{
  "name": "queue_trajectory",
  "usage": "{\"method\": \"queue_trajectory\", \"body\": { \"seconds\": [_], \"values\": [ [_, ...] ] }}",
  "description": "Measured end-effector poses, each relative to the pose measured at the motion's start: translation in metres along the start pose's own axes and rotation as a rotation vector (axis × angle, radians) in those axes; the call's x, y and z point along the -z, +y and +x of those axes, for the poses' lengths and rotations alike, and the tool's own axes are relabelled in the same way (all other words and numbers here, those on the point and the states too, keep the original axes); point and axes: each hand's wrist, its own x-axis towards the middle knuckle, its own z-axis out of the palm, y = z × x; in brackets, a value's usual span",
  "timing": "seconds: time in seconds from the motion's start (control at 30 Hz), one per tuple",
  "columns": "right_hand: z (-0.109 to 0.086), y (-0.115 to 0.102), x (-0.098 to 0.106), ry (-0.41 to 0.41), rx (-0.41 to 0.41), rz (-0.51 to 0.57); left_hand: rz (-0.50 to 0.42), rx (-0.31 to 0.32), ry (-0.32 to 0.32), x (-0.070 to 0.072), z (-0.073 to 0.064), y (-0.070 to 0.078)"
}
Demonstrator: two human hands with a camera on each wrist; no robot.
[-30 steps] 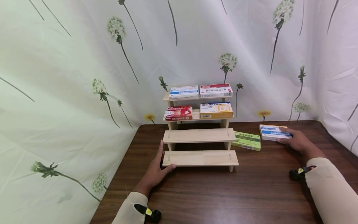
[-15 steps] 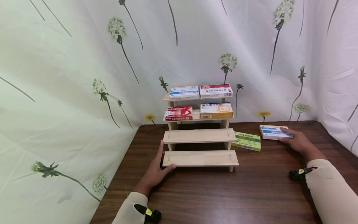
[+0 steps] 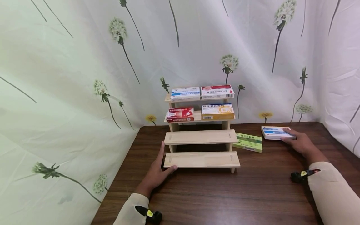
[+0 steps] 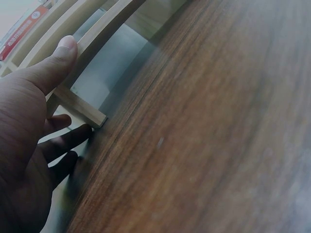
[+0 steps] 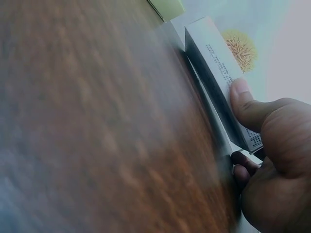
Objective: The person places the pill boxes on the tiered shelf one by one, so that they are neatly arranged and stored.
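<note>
My left hand (image 3: pixel 156 172) holds the left end of the lowest step of a wooden stepped display stand (image 3: pixel 201 159). Its thumb lies on the front edge, and in the left wrist view the other fingers reach beside the stand's leg (image 4: pixel 80 108). To the right of the stand, my right hand (image 3: pixel 303 144) grips the right end of a white and blue medicine box (image 3: pixel 274 132). Seen from the right wrist, the thumb presses the printed side of that box (image 5: pixel 218 73), low at the table surface. Left of it lies a green medicine box (image 3: pixel 248 142), partly behind the stand.
On the top step sit a white-blue box (image 3: pixel 185 93) and a white-red box (image 3: pixel 217 91). The step below bears a red box (image 3: pixel 180 114) and a white-orange box (image 3: pixel 217 111). A flower-print curtain (image 3: pixel 191 56) hangs behind the brown table (image 3: pixel 202 197).
My right hand has shifted very slightly to the right at the end of the white and blue medicine box. The left hand and the stand stay in place.
</note>
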Motion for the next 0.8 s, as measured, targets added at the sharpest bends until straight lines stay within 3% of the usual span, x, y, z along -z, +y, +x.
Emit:
{"method": "queue_trajectory", "body": {
  "seconds": [0.8],
  "values": [
    [-0.0058, -0.0037, -0.0005, 0.07, -0.016, 0.147, -0.01, 0.0, 0.009, -0.0013, 0.0, -0.0013]
  ]
}}
